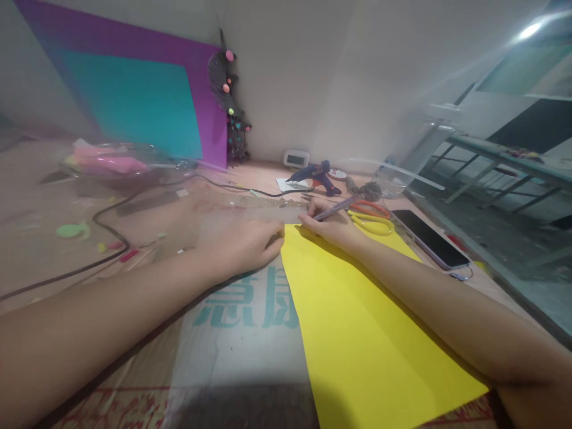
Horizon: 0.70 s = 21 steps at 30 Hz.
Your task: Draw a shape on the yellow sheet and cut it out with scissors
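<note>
A sheet of yellow paper (357, 322) lies on the printed cardboard in front of me. My left hand (252, 244) has its fingers bent together at the sheet's far left corner, gripping that edge. In my right hand (330, 223) is a pen (336, 208), slanted up to the right, with the hand resting on the far part of the paper. The pen's tip is hidden behind my fingers. Just right of that hand are scissors with yellow and orange handles (372, 223), their blades mostly covered by it.
Behind the paper lie a blue glue gun (313, 174), a small white digital clock (295, 158) and twine (369, 189). A phone (429, 238) is at the right table edge. A black cord (107, 223) and paper scraps lie left, near a plastic bag (120, 161).
</note>
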Available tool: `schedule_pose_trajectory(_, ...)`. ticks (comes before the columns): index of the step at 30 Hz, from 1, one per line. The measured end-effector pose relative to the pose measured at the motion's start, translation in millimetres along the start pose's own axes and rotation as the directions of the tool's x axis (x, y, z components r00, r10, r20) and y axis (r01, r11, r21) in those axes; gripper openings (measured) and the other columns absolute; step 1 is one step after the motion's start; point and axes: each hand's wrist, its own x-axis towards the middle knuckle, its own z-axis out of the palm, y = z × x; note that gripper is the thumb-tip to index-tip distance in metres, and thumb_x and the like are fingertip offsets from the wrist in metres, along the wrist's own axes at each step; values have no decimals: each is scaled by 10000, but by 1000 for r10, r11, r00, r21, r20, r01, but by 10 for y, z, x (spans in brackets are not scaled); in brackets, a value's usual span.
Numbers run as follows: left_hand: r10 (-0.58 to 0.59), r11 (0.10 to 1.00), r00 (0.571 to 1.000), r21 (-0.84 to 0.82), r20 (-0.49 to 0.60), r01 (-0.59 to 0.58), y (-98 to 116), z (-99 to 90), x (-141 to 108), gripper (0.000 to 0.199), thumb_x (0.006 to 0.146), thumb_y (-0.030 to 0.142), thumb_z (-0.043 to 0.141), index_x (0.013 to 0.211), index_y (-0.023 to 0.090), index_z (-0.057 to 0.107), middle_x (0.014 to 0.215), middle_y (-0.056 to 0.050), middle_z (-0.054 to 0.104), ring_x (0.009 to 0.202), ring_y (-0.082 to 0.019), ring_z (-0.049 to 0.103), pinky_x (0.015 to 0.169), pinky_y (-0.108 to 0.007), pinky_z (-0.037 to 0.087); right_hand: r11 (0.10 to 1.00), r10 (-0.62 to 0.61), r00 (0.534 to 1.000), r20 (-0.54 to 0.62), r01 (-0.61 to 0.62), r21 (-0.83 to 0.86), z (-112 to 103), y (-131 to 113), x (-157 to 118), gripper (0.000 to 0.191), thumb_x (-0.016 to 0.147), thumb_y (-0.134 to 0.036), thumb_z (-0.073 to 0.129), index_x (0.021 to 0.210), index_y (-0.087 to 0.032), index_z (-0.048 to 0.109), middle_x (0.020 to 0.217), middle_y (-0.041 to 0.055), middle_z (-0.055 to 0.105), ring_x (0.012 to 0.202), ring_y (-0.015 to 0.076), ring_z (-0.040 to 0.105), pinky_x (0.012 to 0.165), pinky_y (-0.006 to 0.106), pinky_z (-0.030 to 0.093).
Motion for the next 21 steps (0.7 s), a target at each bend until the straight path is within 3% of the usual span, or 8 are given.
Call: schedule_pose_trajectory(21,24,1000,999,14,-23,-23,-31,23,5,240,932,329,434,976,238,652,904,-32,738,809,-237,666,630,-318,386,1000,5,1000,-5,-5,-9,-12,21,-4,233,682,-187,551,583,-225,343,552,-61,380,550,103,364,548,267,279)
